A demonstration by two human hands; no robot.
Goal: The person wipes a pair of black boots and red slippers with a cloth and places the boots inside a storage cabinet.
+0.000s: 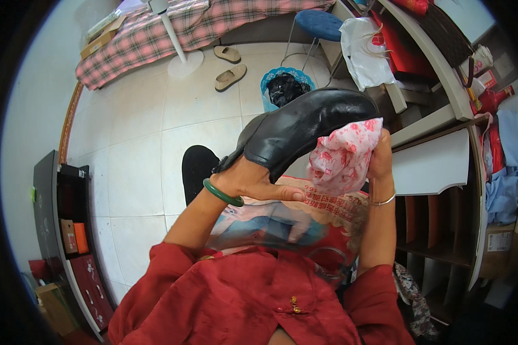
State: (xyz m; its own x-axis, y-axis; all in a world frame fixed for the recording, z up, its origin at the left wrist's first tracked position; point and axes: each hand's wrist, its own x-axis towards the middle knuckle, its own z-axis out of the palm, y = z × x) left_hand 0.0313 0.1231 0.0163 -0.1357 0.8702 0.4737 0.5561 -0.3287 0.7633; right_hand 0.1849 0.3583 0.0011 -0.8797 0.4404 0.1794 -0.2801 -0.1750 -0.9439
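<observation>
A black leather shoe is held up in front of me, its toe pointing to the upper right. My left hand, with a green bangle at the wrist, reaches inside the shoe's opening; most of its fingers are hidden there and the thumb sticks out below. My right hand grips a crumpled pink and white floral cloth, which lies against the shoe near the toe. Below both hands, a printed apron bearing a picture and writing covers my lap.
A blue wastebasket with a black bag stands beyond the shoe. Two beige shoes lie on the tiled floor near a white stand base. A blue stool is farther back. Shelving is at right, a dark cabinet at left.
</observation>
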